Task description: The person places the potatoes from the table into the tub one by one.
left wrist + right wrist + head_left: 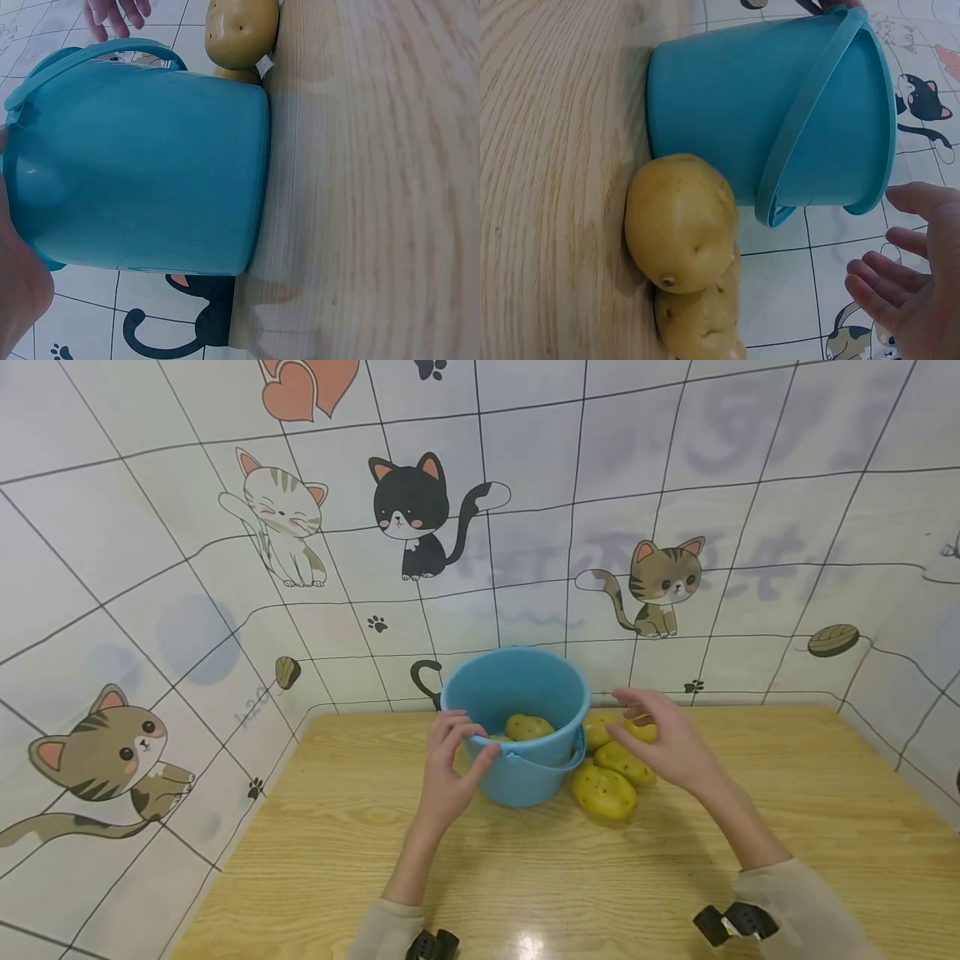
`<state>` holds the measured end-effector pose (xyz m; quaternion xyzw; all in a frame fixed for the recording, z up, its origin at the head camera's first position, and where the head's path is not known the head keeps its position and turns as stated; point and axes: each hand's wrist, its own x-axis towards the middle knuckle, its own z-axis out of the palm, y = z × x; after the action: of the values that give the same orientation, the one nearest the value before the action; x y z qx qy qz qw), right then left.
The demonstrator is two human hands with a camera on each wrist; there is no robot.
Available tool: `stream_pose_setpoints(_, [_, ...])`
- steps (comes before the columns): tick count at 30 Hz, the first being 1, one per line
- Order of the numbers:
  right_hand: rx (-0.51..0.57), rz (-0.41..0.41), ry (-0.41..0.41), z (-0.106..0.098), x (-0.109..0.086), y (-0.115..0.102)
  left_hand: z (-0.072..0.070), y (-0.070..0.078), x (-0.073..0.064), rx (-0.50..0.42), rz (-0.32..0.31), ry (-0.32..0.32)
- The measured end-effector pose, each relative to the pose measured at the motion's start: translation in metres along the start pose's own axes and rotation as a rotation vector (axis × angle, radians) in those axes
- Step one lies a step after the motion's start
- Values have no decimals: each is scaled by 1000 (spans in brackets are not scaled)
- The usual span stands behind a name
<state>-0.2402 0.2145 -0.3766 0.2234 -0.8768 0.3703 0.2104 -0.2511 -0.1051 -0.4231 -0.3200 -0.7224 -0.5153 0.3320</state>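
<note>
Pinching the bucket (517, 783) by its near-left rim, the left grip (447, 775) has fingers and thumb curled there; the right grip (669, 737) hangs spread, thumb apart, near the potatoes (603, 792) just right of the bucket; the bucket stands upright on the bench (337, 827) before the cat-patterned wall (525, 552), handle (808, 112) lowered, with more potatoes (529, 727) lying inside.
</note>
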Motion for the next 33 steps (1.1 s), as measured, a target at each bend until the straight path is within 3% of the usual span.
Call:
stream_pose_setpoints(6, [-6,12,-18,-1,0,13,1,1,1,9,-17,-7])
stream_pose_setpoints(13, [-8,66,-56,-2,-1,29,3,3,5,26,4,8])
stream_pose_setpoints(22, [-10,105,-114,-1,-3,47,4,25,12,19,-11,22])
stream_pose_setpoints(33, [8,175,-208,2,-8,57,4,4,5,35,-30,-3])
